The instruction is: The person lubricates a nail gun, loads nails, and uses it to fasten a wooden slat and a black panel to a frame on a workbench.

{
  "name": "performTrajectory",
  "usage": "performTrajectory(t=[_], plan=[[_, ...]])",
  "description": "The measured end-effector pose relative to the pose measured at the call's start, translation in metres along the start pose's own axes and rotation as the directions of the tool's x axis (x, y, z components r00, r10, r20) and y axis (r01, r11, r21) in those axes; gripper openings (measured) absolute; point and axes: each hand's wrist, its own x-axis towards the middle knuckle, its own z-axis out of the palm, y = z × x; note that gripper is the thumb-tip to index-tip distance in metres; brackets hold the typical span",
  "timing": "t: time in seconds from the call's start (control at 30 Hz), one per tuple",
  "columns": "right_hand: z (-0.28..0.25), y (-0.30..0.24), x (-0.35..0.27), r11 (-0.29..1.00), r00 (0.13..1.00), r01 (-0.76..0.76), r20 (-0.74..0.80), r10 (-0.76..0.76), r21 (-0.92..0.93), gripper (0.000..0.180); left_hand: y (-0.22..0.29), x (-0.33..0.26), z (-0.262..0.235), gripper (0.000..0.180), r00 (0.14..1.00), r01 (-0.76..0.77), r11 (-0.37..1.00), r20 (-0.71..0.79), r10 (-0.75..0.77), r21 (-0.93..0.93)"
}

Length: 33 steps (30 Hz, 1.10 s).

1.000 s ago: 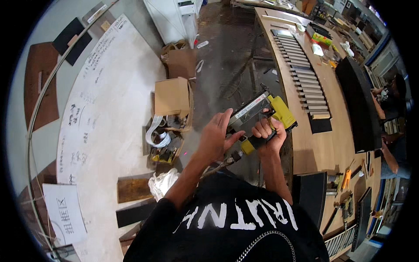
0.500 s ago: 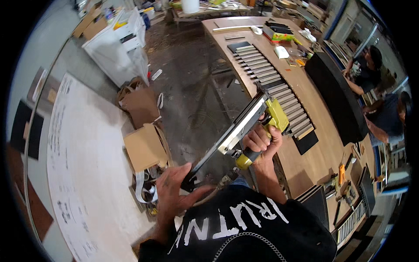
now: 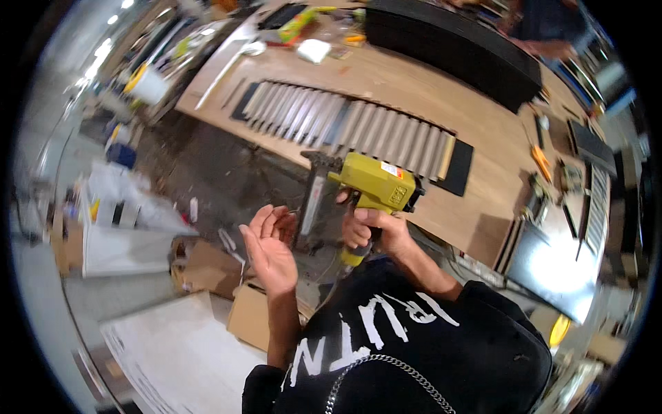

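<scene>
While gripped by the right hand (image 3: pixel 376 231) near picture centre, yellow nail gun (image 3: pixel 369 186) held above the dark floor (image 3: pixel 207 165), just short of the table (image 3: pixel 414 90) edge at 12 o'clock. Fingers (image 3: pixel 355 238) of that hand clamped round the gun's handle — thumb on the near side, grey magazine (image 3: pixel 310 200) sloping down toward 9 o'clock. Left hand (image 3: pixel 271 250) just beside the magazine at 9 o'clock of the gun, open, palm up, fingers spread and holding nothing — whether touching the magazine, cannot tell. On the table, a row of pale slats (image 3: pixel 358 127) laid side by side at 12 o'clock, with a black panel (image 3: pixel 458 165) at its right end. Brown cardboard boxes (image 3: pixel 207 265) on the floor at 8 o'clock, a white sheet (image 3: pixel 179 355) at 7 o'clock. Another person (image 3: pixel 545 27) at the far table edge, about 1 o'clock.
</scene>
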Motion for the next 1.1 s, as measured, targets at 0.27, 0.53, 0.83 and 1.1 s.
performTrajectory(t=[0.27,0.53,0.83,1.1], plan=[[-0.116,-0.115,-0.080,0.566,0.379,-0.280,-0.631,-0.677,-0.775,0.026,-0.062,0.061,-0.039,0.032,0.957,0.253,0.907,0.051,-0.286,0.337],[-0.255,-0.129,-0.120,0.405,0.217,-0.634,-0.654,-0.724,-0.659,0.033,-0.063,0.118,0.005,0.035,0.902,0.132,0.830,0.281,-0.327,0.543],[-0.300,-0.099,-0.055,0.194,0.133,-0.866,-0.587,-0.799,-0.461,0.049,-0.084,0.132,-0.052,0.034,0.854,-0.015,0.645,0.345,-0.389,0.764],[-0.278,-0.016,-0.030,-0.043,0.213,-0.887,-0.323,-0.922,-0.460,0.048,-0.124,0.141,-0.113,0.029,0.843,0.146,0.595,0.215,-0.493,0.791]])
